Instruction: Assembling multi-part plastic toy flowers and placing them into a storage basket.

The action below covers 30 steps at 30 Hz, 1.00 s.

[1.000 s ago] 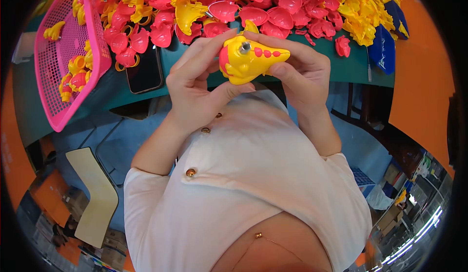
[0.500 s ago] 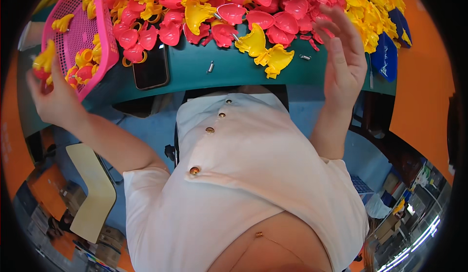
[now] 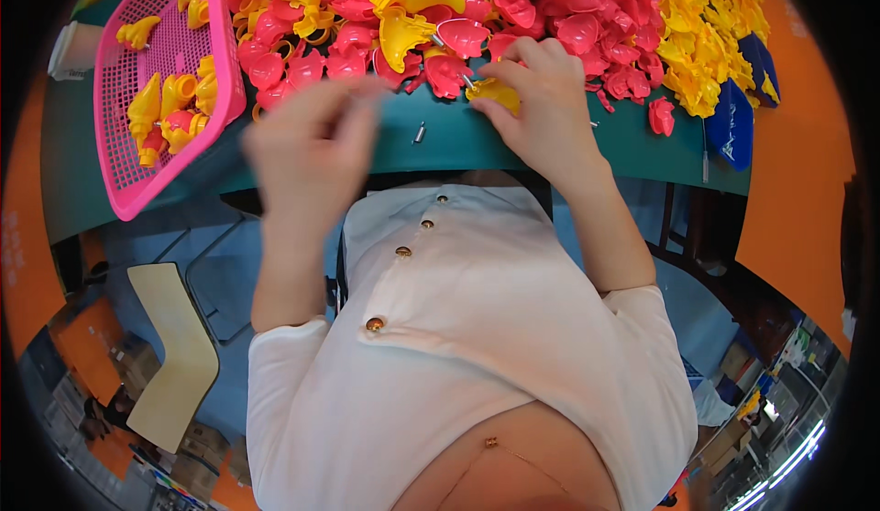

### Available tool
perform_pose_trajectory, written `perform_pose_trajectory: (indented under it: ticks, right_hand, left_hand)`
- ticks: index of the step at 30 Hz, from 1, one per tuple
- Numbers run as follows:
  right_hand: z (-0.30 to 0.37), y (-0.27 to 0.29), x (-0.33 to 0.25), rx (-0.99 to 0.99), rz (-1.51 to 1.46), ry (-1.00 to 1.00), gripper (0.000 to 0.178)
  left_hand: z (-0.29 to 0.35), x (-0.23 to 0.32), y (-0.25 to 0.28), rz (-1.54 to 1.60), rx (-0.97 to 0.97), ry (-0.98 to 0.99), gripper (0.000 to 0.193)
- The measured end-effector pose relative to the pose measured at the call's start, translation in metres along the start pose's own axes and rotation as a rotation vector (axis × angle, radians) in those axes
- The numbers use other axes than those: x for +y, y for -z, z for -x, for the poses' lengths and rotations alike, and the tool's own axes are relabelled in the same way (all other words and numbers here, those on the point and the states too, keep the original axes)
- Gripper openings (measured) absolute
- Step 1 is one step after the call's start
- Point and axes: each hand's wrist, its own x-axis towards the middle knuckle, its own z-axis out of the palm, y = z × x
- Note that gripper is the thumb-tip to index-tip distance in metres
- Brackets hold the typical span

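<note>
My right hand (image 3: 547, 108) is over the front edge of the pile, its thumb and fingers closed around a yellow plastic shell piece (image 3: 493, 95). Smeared by motion, my left hand (image 3: 316, 149) is between the pink basket and the middle of the table; its fingers and anything in them cannot be made out. Between both hands lies a small metal pin or spring (image 3: 419, 133) on the green tabletop (image 3: 458, 144). Behind them spreads a heap of glossy pinkish-red shell pieces (image 3: 577, 30), with a larger yellow curved piece (image 3: 401, 34) on top.
At the left, a pink mesh basket (image 3: 234, 98) holds several yellow-and-red pieces; a paper cup (image 3: 75, 51) stands beyond it. Yellow parts (image 3: 701, 43) are piled at the right beside a blue packet (image 3: 731, 126). A single red piece (image 3: 661, 117) lies near that packet.
My left hand has left the basket and swung right; the yellow-and-red piece it held now appears among those in the basket. My right hand has moved left and down onto the yellow shell piece.
</note>
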Motion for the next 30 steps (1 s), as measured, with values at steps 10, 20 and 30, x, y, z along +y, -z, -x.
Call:
perform_pose_trajectory:
  ticks: [10, 20, 30]
  right_hand:
    - [-0.011, 0.002, 0.02, -0.168, -0.082, 0.024, 0.015]
    - [-0.009, 0.027, 0.035, -0.024, -0.518, -0.079, 0.015]
    - [-0.005, 0.01, 0.005, -0.019, -0.556, -0.085, 0.019]
  left_hand:
    - [0.025, -0.017, -0.057, -0.027, -0.274, 0.12, 0.023]
    - [0.024, 0.008, -0.053, 0.413, -0.06, 0.195, 0.023]
    - [0.027, 0.008, -0.023, 1.257, -0.48, 0.837, 0.036]
